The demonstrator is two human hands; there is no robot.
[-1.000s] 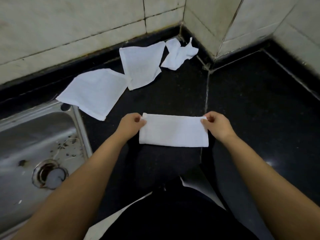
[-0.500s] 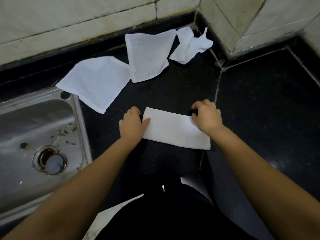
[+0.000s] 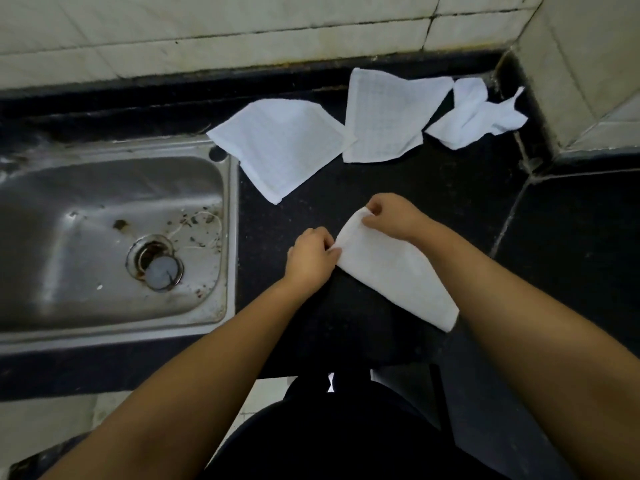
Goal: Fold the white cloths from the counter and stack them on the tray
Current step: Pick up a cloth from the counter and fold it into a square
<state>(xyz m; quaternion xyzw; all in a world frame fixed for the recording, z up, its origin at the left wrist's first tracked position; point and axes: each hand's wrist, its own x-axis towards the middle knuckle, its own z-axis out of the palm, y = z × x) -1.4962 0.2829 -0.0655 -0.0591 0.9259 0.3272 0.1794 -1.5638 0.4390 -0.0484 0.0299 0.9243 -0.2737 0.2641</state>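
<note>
Folded white cloth (image 3: 394, 271): on the black counter (image 3: 433, 188), lying diagonally, both near-left corners pinched. Left hand (image 3: 310, 259): fingers closed on its lower corner. Right hand (image 3: 393, 216): fingers closed on its upper corner. Steel sink (image 3: 104, 237): left. Beyond: flat cloth (image 3: 280, 147), second flat cloth (image 3: 388, 119) touching it, crumpled cloth (image 3: 474, 116) by the tiled wall (image 3: 242, 32).

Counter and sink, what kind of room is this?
Probably a kitchen: a steel sink set into a black counter, tiled walls behind, and white cloths lying out for folding.
</note>
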